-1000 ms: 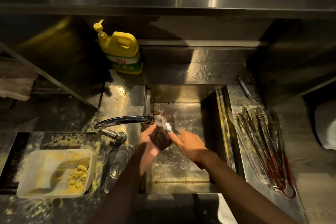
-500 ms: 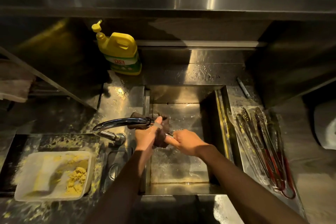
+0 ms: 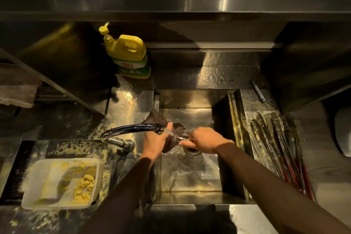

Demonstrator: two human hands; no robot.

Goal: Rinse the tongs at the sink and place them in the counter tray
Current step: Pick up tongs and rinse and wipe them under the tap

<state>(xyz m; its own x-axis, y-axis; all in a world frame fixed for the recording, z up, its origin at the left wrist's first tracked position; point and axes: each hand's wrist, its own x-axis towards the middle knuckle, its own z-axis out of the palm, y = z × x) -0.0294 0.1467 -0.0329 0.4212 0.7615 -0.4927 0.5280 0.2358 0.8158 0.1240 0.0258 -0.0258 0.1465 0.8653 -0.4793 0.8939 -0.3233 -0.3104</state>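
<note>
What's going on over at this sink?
A person is washing up. Their right hand grips a pair of tongs under the stream from the faucet, over the sink, while the left hand holds a dark cloth against them. Other tongs already lie in the tray on the counter to the right; this pair is not there yet.

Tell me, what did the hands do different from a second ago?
The left hand pushed the dark cloth away from the person, past the faucet spout, rubbing the tongs that the right hand holds under the water. Both grips stayed; the soap bottle and white tub did not move.
</note>
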